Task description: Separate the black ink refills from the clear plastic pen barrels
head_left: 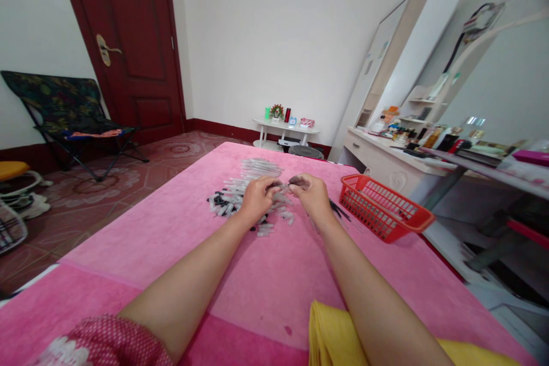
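Note:
Both my arms reach forward over a pink blanket [171,240]. My left hand [256,197] and my right hand [312,193] sit side by side above a pile of small clear and black tube-like parts [249,183]. Each hand has its fingers closed in a pinch on a small dark piece, and the two pieces nearly meet between the hands. What the pieces are is too small to tell. A few thin black sticks [338,210] lie just right of my right hand.
An orange plastic basket [386,206] stands at the right of the blanket. Beyond it is a white dressing table [386,157] crowded with bottles. A folding chair [64,114] and a dark red door [132,40] are at the left, a small white side table [285,128] at the back.

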### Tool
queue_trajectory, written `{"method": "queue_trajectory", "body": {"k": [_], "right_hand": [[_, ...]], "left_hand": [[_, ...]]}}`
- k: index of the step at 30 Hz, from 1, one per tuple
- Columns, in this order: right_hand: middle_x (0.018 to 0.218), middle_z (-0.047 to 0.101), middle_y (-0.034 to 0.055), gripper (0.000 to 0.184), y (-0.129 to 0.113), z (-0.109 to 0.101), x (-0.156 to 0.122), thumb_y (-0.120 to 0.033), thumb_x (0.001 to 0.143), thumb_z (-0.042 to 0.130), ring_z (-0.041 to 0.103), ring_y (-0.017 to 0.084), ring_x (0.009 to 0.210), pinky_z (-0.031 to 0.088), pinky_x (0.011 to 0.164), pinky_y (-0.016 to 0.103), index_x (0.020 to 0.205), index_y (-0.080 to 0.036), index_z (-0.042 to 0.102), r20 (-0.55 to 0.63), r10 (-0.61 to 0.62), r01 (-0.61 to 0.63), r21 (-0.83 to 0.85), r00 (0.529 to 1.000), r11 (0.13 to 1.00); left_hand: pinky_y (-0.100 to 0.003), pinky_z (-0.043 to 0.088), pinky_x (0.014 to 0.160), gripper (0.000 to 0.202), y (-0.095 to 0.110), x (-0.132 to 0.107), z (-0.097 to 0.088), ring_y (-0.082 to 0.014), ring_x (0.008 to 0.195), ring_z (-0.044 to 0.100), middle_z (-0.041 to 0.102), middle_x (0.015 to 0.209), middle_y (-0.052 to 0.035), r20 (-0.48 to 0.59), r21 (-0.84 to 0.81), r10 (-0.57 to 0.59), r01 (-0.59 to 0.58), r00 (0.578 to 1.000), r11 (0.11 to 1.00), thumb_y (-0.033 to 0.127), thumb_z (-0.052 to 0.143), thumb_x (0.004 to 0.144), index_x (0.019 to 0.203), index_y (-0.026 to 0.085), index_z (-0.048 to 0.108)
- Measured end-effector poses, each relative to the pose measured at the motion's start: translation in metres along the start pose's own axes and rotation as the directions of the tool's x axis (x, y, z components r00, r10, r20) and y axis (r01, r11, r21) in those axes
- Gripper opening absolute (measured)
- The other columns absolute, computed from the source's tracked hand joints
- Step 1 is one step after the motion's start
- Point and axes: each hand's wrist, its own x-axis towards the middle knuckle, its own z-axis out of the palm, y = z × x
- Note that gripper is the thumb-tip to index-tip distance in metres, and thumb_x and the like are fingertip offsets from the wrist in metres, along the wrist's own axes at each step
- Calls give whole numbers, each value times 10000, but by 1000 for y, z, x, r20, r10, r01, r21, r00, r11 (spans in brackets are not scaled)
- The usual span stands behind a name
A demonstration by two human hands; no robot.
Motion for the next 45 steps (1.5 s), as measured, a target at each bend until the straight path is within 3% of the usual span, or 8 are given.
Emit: {"method": "queue_trajectory", "body": {"k": [11,15,22,27,35,39,43,45], "right_hand": [[673,653,12,104,4,1,1,-226,642,584,633,159,600,505,561,262,724,-171,615,32,-38,40,-54,999,998],[633,644,10,100,8,2,-1,-262,704,572,608,153,569,476,550,254,725,-175,616,39,-54,60,-180,998,982],[690,671,35,156,-2,-1,-9,-313,790,552,596,156,651,372,582,232,745,-197,646,46,-30,52,-643,999,764],[699,674,69,291,-11,-2,-11,-342,845,470,580,158,648,308,545,234,681,-187,653,82,18,51,-762,996,646],[528,599,43,498,3,-3,-5,-444,901,342,542,133,524,340,526,223,566,-163,581,125,120,-33,-546,985,837],[625,633,13,226,7,-6,-1,-377,810,536,556,120,529,377,531,214,783,-160,593,158,59,5,-376,986,926],[668,649,13,65,7,-8,0,-224,779,550,582,122,598,400,577,209,760,-172,585,155,-4,64,-384,988,921],[645,645,33,201,6,-8,-1,-277,833,493,584,131,608,394,580,215,687,-175,587,140,17,50,-460,990,887]], "left_hand": [[-320,472,803,193,1,1,0,-199,859,628,703,907,-58,4,22,15,-15,1000,1000,140,568,778,912,195,695],[-311,471,775,212,3,0,-1,-194,835,626,699,887,-55,14,57,54,-55,998,997,118,559,774,907,203,700],[-297,465,750,249,5,-3,0,-188,796,625,704,850,-49,44,20,38,-39,998,999,82,548,764,904,199,717],[-286,466,730,283,6,-4,3,-180,778,620,699,820,-44,73,-8,36,-36,997,999,67,532,767,917,212,723],[-289,465,752,246,6,-3,2,-182,801,621,698,846,-52,66,3,76,-76,995,997,81,541,776,914,185,716],[-290,464,752,220,2,-2,1,-184,803,623,702,846,-54,23,26,32,-33,999,999,85,549,775,891,172,713],[-288,465,765,219,0,-1,1,-179,810,624,703,852,-50,23,14,21,-21,1000,1000,76,553,768,881,173,713],[-286,466,760,216,2,0,1,-178,804,624,702,848,-51,35,2,29,-29,999,1000,77,558,765,880,173,714]]}}
